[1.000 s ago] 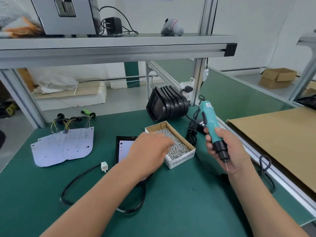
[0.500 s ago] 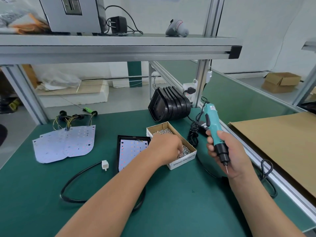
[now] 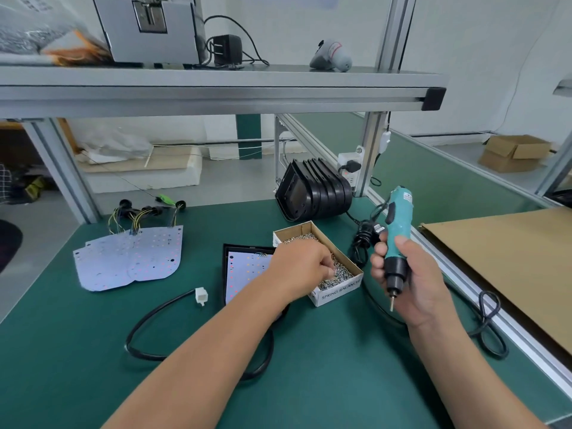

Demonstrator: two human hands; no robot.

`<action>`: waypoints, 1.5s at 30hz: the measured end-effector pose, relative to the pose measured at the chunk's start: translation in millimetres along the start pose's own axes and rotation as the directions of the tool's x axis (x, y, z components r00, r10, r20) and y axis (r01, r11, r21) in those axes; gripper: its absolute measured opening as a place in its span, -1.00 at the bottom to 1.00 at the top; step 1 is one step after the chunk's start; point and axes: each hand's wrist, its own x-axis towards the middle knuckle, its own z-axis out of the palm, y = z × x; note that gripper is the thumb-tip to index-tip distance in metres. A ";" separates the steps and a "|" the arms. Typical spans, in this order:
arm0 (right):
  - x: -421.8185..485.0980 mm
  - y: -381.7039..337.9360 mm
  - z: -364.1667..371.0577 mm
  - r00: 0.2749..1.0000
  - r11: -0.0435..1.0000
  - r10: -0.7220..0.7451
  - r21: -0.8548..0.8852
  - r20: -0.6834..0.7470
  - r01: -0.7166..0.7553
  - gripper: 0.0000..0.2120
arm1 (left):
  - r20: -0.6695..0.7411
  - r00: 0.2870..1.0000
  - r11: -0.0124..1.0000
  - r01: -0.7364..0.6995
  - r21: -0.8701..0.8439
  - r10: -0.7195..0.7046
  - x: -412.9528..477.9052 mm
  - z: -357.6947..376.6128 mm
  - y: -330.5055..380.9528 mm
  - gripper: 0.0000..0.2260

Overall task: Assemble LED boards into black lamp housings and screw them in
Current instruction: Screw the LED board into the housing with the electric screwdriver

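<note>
Silver screws (image 3: 339, 269) in the box (image 3: 339, 293) get pinched by our curled left hand (image 3: 301, 267), while our right hand (image 3: 416, 284) grips the screwdriver (image 3: 398, 224), tip down. One LED board (image 3: 244, 274) sits in its black housing (image 3: 225, 274) just left, not screwed yet we think; more boards (image 3: 130, 258) and stacked housings (image 3: 315, 190) wait.

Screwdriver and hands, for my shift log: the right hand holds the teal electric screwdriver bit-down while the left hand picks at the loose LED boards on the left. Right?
Not quite. The head view shows the left hand at the cardboard box of screws, fingers curled among them, not at the loose LED boards. The right hand does hold the teal electric screwdriver bit-down.
</note>
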 end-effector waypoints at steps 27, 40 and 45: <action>10.4 17.6 119.9 0.994 0.921 -0.090 0.384 0.063 0.059 -0.67 | 0.301 0.928 -0.240 0.247 -0.939 -0.221 -117.8 -66.2 -56.7 -0.90; 2.9 31.3 141.3 0.978 0.871 -0.186 0.476 0.094 0.120 -0.96 | 0.230 0.966 -0.016 0.230 -0.973 -0.120 -143.0 -47.9 -69.7 -0.84; 0.2 35.2 141.4 0.980 0.879 -0.181 0.460 0.084 0.123 -0.94 | 0.214 0.969 0.051 0.222 -0.974 -0.123 -144.9 -45.0 -71.7 -0.86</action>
